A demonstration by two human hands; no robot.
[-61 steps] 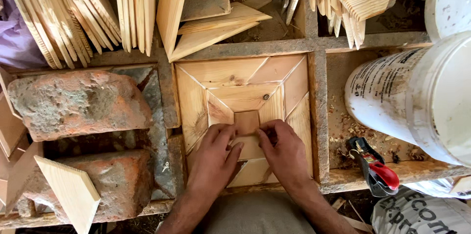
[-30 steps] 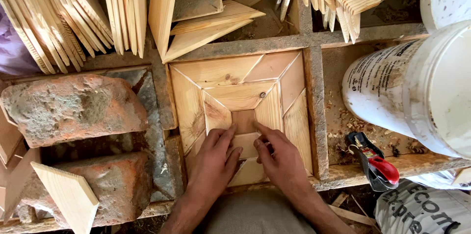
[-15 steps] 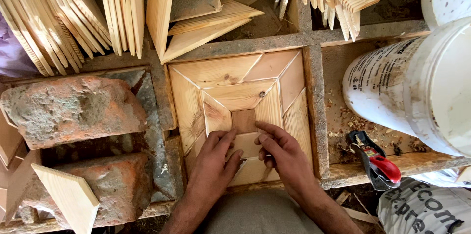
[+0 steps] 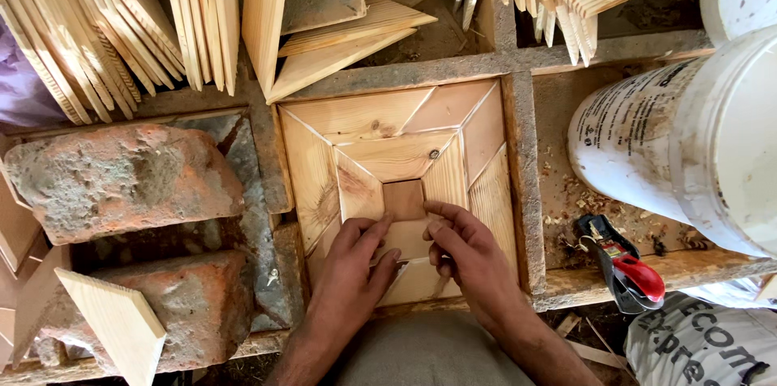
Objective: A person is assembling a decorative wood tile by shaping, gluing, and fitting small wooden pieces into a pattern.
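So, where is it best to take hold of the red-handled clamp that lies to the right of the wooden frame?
Probably grip the red-handled clamp by its red handle end, coming from above. It lies flat on the bench ledge, and the white bucket crowds its far side, so the near red part seems the freest for the fingers.

Hands slid down off the centre square toward the near edge of the panel

Two seconds before, both hands lay over the small wooden square (image 4: 403,198) in the middle of the wooden panel (image 4: 401,184), fingertips meeting above it and hiding most of it. Since then the left hand (image 4: 356,269) drew back toward the body, and its fingers came to rest on the lower trapezoid piece (image 4: 407,239) just below the square. The right hand (image 4: 469,252) also pulled downward, leaving only its fingertips at the square's lower right corner. The square was left fully uncovered, and the view shifted slightly.
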